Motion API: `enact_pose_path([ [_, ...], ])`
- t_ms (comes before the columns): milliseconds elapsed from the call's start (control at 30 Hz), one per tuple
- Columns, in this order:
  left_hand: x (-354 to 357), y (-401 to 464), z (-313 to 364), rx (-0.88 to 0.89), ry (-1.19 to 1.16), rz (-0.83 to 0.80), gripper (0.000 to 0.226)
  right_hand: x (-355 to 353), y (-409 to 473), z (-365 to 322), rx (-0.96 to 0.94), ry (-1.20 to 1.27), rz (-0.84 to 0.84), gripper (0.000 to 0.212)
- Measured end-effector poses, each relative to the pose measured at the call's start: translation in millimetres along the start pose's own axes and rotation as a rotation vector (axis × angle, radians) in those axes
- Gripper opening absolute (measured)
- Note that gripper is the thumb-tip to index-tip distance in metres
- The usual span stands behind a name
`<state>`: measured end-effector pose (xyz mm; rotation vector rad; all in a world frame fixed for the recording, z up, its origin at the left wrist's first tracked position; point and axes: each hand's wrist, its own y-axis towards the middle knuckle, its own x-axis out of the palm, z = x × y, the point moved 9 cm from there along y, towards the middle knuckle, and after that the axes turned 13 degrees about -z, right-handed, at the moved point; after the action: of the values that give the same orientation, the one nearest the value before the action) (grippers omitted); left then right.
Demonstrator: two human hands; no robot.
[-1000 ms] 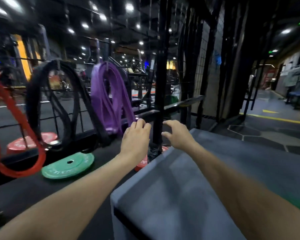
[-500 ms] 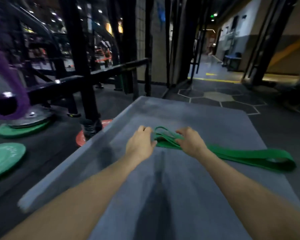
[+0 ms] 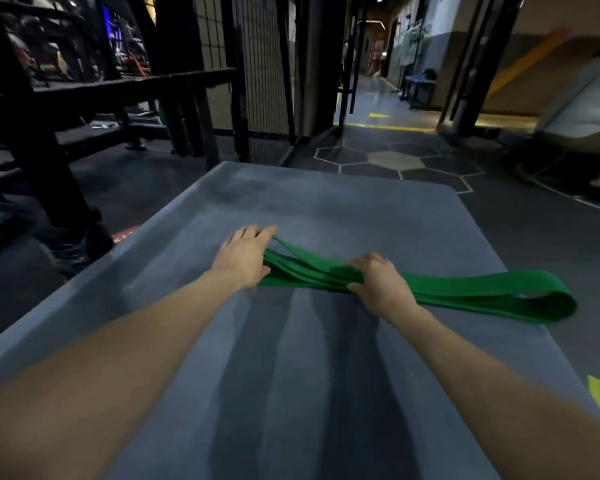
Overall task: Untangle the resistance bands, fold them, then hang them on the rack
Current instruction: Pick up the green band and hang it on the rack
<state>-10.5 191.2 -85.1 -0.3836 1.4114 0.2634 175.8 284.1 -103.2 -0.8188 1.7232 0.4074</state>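
The green band (image 3: 465,289) lies flat across the middle of the grey desk (image 3: 326,202), bunched into several layers at its left end and running out to a wide open loop that reaches the desk's right edge. Lying stretched on a flat top like this, its layers can be seen and sorted, which is probably why it rests here and not in the air.

The right hand (image 3: 381,282) sits near the band's middle with its fingers curled down over the stacked layers, gripping them; this looks like an anchor that keeps the stack from sliding while the other end is worked. The left hand (image 3: 245,256) is at the bunched left end, knuckles up, fingers reaching forward and fairly straight. One strand rises from the bunch toward its fingertips, and the thumb side touches the layers, but whether it pinches that strand cannot be told from this angle. I judge the step in hand to be separating or squaring the layers before folding, so the task is at an early stage for this band.

Beyond the desk's far left corner stands the black rack (image 3: 125,86), well apart from the band, where the folded band should finally hang.
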Motion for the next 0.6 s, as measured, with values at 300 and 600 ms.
enact_pose_path([
  [300,4,-27,-7,0.168,-0.001,0.174,0.046,2,-16,1,-0.032,-0.119,0.088,0.039],
  [600,7,-18,-22,0.108,-0.267,0.227,0.029,2,-24,4,-0.002,-0.155,0.128,0.036],
])
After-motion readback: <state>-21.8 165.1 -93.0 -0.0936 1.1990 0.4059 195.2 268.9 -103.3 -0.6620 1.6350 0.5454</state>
